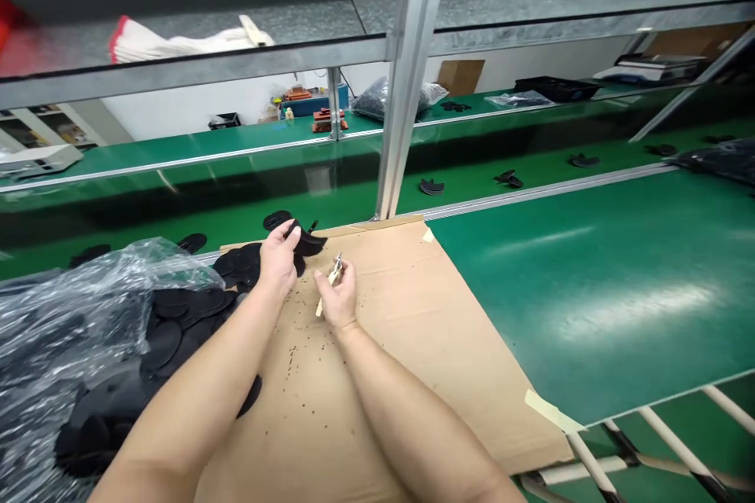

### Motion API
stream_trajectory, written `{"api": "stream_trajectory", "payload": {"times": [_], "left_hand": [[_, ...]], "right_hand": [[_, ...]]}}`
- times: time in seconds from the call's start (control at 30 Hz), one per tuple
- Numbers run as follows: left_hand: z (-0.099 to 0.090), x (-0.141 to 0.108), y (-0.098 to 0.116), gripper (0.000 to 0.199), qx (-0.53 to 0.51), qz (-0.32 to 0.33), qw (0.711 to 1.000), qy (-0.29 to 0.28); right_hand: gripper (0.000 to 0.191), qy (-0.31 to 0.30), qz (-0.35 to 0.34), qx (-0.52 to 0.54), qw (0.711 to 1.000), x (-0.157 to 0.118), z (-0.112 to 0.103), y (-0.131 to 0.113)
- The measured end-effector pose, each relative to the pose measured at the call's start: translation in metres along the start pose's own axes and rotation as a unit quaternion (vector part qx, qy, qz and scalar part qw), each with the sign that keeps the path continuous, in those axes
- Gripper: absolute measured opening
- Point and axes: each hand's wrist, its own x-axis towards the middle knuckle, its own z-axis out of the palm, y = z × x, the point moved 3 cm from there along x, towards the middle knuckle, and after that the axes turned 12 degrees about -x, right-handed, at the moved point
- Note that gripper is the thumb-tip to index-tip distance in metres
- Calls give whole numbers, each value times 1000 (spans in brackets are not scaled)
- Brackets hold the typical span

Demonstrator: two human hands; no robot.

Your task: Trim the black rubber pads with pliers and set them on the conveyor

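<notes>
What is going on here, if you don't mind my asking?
A person is working over a cardboard sheet laid on a green workbench. Their left hand grips a flat black piece, and their right hand holds a small pale-handled tool with a metal tip. Black crumbs are scattered across the cardboard. A heap of similar black pieces lies to the left, partly under clear plastic sheeting.

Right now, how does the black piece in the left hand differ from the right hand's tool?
The black piece is broad and flat; the tool is slim, with a pale handle and metal tip. The left hand holds the piece's edge; the right hand pinches the tool. Both are over the cardboard sheet.
</notes>
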Motion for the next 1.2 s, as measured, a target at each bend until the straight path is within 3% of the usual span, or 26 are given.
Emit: {"api": "stream_trajectory", "payload": {"times": [0.1,0.2,0.4,0.57,0.67,0.8,1.2], "left_hand": [[-34,-46,26,44,-71,-20,997,-28],[-66,-80,38,50,-85,-50,995,-3],[-105,-98,33,50,-59,-75,991,93],[-109,-95,31,60,-100,-123,986,44],[-110,-92,33,62,-138,-134,981,26],[-113,-90,36,45,-153,-167,974,25],[-115,-91,35,43,-150,-189,970,-1]], "right_hand": [[44,-11,-12,-52,998,0,0,-1],[43,-50,-49,-83,994,-6,3,-5],[45,-148,-187,-182,954,-29,1,-17],[40,-228,-313,-272,881,-42,-2,-31],[37,-249,-351,-289,855,-46,-1,-35],[36,-243,-368,-303,845,-48,-1,-36],[35,-268,-412,-276,826,-49,-1,-44]]}}
